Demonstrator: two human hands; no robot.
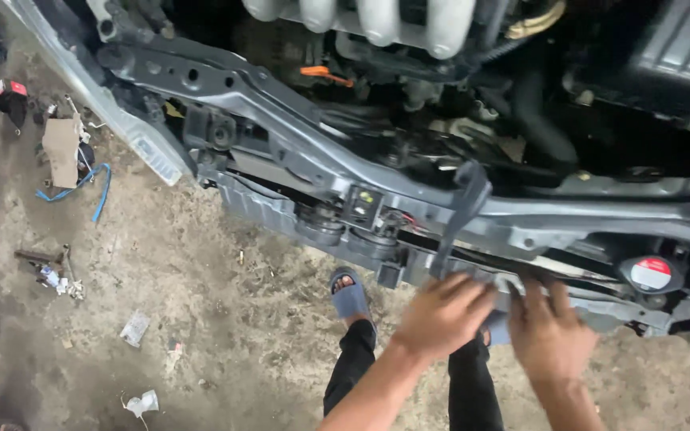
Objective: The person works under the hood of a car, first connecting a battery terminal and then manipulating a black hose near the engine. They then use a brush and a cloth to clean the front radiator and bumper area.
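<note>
I look down into an open car engine bay with its grey front crossmember running diagonally. My left hand lies palm down with fingers spread on the lower front panel, just under a grey upright bracket. My right hand rests beside it on the same panel, fingers stretched forward. Neither hand holds a tool. A round cap with a red and white label sits right of my right hand. What lies beneath my palms is hidden.
My legs in dark trousers and a blue sandal stand on a dirty concrete floor. Cardboard, a blue strap, paper scraps and a red and black box lie at left. Pale intake pipes are at top.
</note>
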